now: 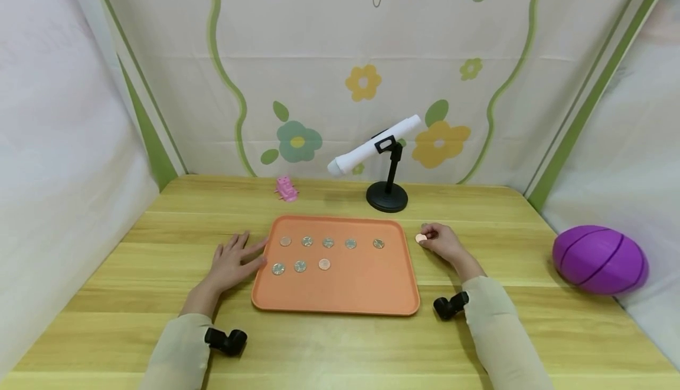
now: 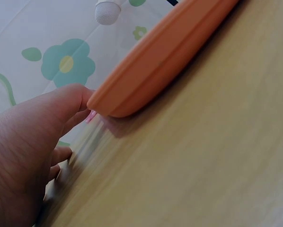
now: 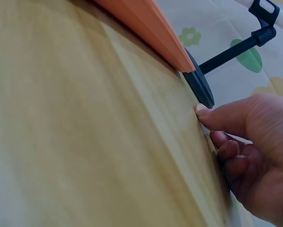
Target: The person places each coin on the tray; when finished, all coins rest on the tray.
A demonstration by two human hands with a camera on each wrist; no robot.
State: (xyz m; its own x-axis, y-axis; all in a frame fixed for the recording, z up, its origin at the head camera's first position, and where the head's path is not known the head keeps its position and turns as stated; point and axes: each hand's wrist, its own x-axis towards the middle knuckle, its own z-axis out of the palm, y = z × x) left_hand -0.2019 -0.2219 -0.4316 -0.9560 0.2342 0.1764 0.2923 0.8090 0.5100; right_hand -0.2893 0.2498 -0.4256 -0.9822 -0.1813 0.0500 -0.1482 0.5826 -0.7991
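- Right hand [image 1: 443, 242] on the wooden table [image 1: 159, 248], just off the tray's right edge, fingers curled; thumb and fingertips pinch a copper-coloured coin [image 1: 421, 238] that lies on or barely off the wood, apart from the tray.
- Left hand [image 1: 234, 260] lies flat, fingers straight and spread, grasping nothing; the fingertips touch the left rim of the orange tray [image 1: 340, 295]. The left wrist view confirms a fingertip against the rim [image 2: 132, 90].
- Coin judged small, thin, rigid and light, with a smooth face, so likely slippery. It lies low on the wood, so the edge is the only purchase: pinch across the rim, or tip one side up first.
- Eight coins already sit in the tray: five in the far row [image 1: 328, 242], three in the near row [image 1: 300, 266]. Open tray floor lies right of the near row.
- Tray rim is low and rounded; the coin would have to clear it.
- Open wood surrounds the right hand. Black stand [image 1: 387, 196] holding a white tube [image 1: 372, 147] sits just behind it, the closest obstacle.
- Purple ball [image 1: 600, 258] at far right and pink toy [image 1: 285, 189] at the back are well apart.
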